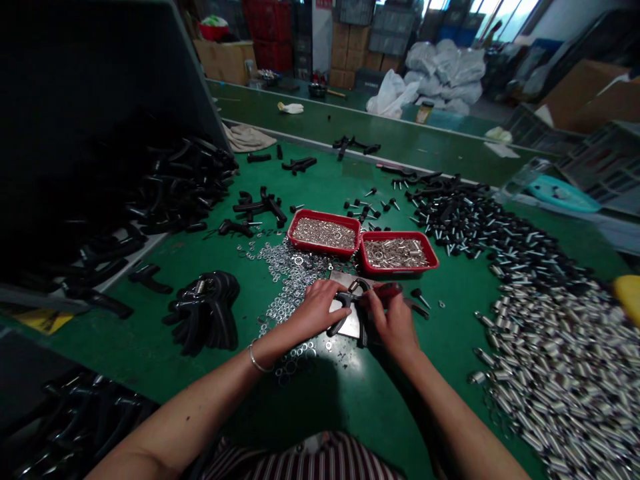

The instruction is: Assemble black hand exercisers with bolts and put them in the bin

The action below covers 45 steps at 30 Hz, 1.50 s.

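My left hand is closed on a black plastic clamp with curved handles, held over a small metal plate. From the right, my right hand reaches to the same clamp, thumb and forefinger pressed together at its side. A dark tool with a reddish end shows at the right fingers; its full shape is hidden. Just right of that hand lies a black-headed bolt. Loose metal nuts and rings spread left of the plate. Behind it stand two red trays of small metal parts, the left tray and the right tray.
A stack of black clamps stands at left, near a large bin of black handles. Black-headed bolts and a big heap of metal springs cover the right side. A conveyor belt runs behind.
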### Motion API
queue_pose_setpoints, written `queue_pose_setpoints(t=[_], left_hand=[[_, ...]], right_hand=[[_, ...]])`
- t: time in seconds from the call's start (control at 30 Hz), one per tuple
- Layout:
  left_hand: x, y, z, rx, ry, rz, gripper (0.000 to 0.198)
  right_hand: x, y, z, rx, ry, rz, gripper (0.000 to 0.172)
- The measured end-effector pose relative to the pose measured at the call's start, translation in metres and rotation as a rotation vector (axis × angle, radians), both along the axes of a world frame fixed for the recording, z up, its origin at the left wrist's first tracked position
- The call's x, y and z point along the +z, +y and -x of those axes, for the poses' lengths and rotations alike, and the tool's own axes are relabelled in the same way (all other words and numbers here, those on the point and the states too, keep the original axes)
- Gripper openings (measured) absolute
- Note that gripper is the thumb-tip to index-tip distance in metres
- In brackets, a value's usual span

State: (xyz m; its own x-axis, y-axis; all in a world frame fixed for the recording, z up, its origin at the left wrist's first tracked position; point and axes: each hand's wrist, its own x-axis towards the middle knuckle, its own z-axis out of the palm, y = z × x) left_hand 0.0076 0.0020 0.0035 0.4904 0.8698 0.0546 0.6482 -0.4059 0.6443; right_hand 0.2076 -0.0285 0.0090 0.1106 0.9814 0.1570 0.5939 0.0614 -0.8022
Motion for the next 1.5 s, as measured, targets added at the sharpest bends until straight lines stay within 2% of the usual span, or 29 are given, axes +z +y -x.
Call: queue_pose_setpoints(t=[0.1, 0.2, 0.33, 0.47, 0.53, 0.67, 0.73, 0.83, 1.0, 1.1, 1.2, 1.3, 1.4, 1.43, 1.5], left_hand=[[-0.001, 0.0, -0.001, 0.01, 0.021, -0.019, 0.038], [0.0, -0.001, -0.002, 0.023, 0.062, -0.032, 0.039], [0.003, -0.001, -0.006, 0.013, 0.093, -0.041, 0.036], [0.007, -0.001, -0.008, 0.018, 0.104, -0.032, 0.033], [0.008, -0.001, -0.008, 0.011, 0.102, -0.017, 0.034], [0.005, -0.003, -0.006, 0.017, 0.07, 0.01, 0.036], [0.002, -0.004, -0.005, 0.022, 0.054, 0.009, 0.037], [-0.002, -0.005, -0.004, 0.029, 0.04, -0.002, 0.037], [-0.003, -0.005, -0.004, 0.029, 0.023, 0.001, 0.038], [-0.002, -0.007, -0.006, 0.037, 0.028, 0.0, 0.038], [-0.001, -0.011, -0.006, 0.038, 0.039, -0.001, 0.039], [0.002, -0.011, -0.004, 0.004, 0.056, -0.031, 0.04], [0.012, 0.009, -0.002, -0.083, 0.074, -0.099, 0.029], [0.017, 0.021, -0.002, -0.076, 0.077, -0.133, 0.027], [0.029, 0.052, -0.003, 0.021, 0.088, -0.209, 0.026]], right_hand=[[0.008, 0.011, 0.004, 0.092, -0.191, 0.004, 0.026], [0.011, 0.022, 0.003, 0.177, -0.138, -0.017, 0.02], [0.019, 0.008, 0.004, 0.158, 0.122, -0.026, 0.019], [0.044, -0.015, 0.005, 0.184, 0.546, -0.095, 0.018], [0.049, -0.015, 0.003, 0.167, 0.609, -0.082, 0.021], [0.03, -0.002, -0.001, 0.047, 0.595, 0.066, 0.03], [0.019, 0.002, -0.004, 0.015, 0.597, 0.076, 0.036], [0.014, 0.001, -0.019, -0.029, 0.504, 0.056, 0.033], [0.027, -0.008, -0.07, -0.114, 0.239, 0.112, 0.028], [0.027, -0.012, -0.089, -0.109, 0.337, 0.11, 0.032], [0.017, -0.008, -0.094, -0.12, 0.48, 0.098, 0.042], [0.007, 0.004, -0.103, -0.107, 0.388, 0.188, 0.041], [0.008, 0.009, -0.125, -0.032, 0.122, 0.344, 0.044], [0.012, 0.008, -0.133, -0.02, 0.035, 0.346, 0.044], [0.022, 0.001, -0.146, -0.042, -0.095, 0.219, 0.036]])
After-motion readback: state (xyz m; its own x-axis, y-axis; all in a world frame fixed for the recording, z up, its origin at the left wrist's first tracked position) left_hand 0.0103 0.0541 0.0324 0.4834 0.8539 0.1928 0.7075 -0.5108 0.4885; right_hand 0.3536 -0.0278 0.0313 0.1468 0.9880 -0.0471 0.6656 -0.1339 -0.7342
